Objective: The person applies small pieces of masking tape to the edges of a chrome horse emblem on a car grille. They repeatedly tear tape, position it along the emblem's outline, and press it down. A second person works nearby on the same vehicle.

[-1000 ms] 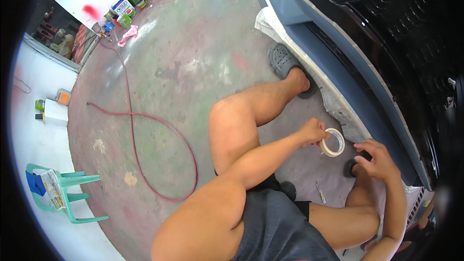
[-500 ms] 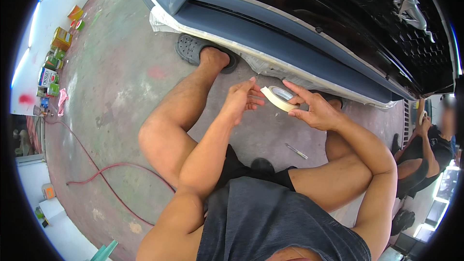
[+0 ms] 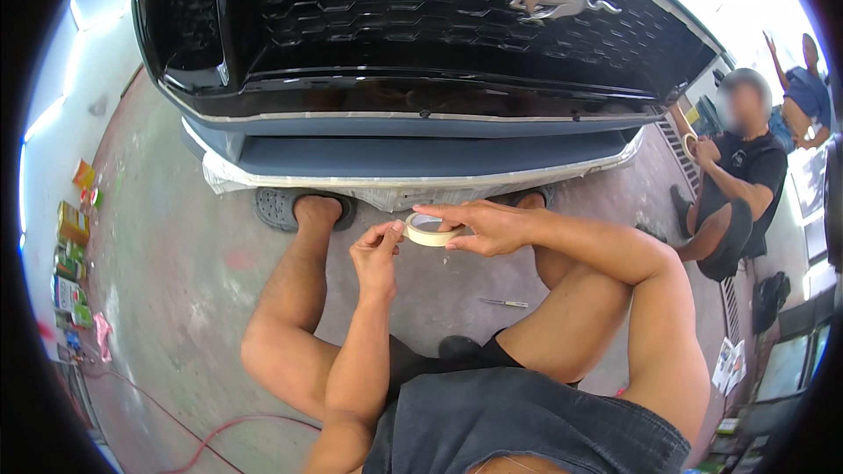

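Between the two grips lies the pale tape roll (image 3: pixel 427 240), filling the short gap from one hand to the other, its wide dimension running left to right, its ring opening tipped upward and its outer band facing the wearer's body. From the right hand (image 3: pixel 493 226) it lies directly leftward, and this is the hand with the fuller hold: forefinger reaching along the far rim, thumb below the near side, at least one finger apparently hooked into the opening. From the left hand (image 3: pixel 376 259) the roll lies to the right and slightly farther from the body; that hand's thumb and forefinger are pressed together right at the roll's left edge, though whether a loose end is pinched there is too small to tell. Just beyond both grips runs the paper-masked lower edge of the blue-grey bumper (image 3: pixel 421 158). Nearer the body, below the right hand, a slim pen-like tool (image 3: pixel 504 303) rests on the floor (image 3: pixel 439 276).
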### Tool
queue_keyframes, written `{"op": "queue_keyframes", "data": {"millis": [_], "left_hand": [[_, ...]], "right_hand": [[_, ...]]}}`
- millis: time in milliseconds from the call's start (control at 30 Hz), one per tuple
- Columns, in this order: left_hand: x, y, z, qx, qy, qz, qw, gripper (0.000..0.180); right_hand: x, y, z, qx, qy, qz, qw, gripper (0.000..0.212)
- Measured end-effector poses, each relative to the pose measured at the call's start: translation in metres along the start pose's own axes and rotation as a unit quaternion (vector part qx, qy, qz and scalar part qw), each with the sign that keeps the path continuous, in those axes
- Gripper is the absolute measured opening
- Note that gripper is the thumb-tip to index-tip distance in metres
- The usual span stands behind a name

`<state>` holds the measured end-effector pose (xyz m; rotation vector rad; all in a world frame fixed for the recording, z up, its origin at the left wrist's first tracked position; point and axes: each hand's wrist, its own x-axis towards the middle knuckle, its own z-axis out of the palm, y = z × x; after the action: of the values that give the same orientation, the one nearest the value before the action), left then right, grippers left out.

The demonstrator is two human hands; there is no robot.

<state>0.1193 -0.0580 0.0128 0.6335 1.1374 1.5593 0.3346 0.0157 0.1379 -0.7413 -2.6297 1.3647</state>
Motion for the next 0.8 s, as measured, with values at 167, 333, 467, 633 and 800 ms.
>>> {"op": "queue_keyframes", "data": {"millis": [167, 333, 467, 633, 800], "left_hand": [[-0.002, 0.003, 0.020, -0.062, -0.005, 0.059, 0.996, 0.013], [-0.001, 0.048, 0.048, -0.019, 0.023, 0.172, 0.985, 0.011], [0.003, 0.049, 0.050, -0.021, 0.032, 0.172, 0.984, 0.010], [0.003, 0.038, 0.046, -0.085, 0.054, 0.101, 0.990, 0.009], [-0.003, 0.040, 0.052, -0.053, 0.060, 0.144, 0.986, 0.009]], "right_hand": [[-0.004, -0.018, -0.008, 0.069, 0.026, 0.064, 0.995, 0.073], [-0.005, -0.023, -0.014, 0.081, 0.075, 0.111, 0.988, 0.068], [-0.006, -0.020, -0.014, 0.033, 0.085, 0.122, 0.988, 0.064], [-0.003, 0.013, -0.008, 0.092, 0.047, 0.094, 0.990, 0.055], [-0.001, 0.005, -0.009, 0.033, 0.034, 0.132, 0.990, 0.062]]}}
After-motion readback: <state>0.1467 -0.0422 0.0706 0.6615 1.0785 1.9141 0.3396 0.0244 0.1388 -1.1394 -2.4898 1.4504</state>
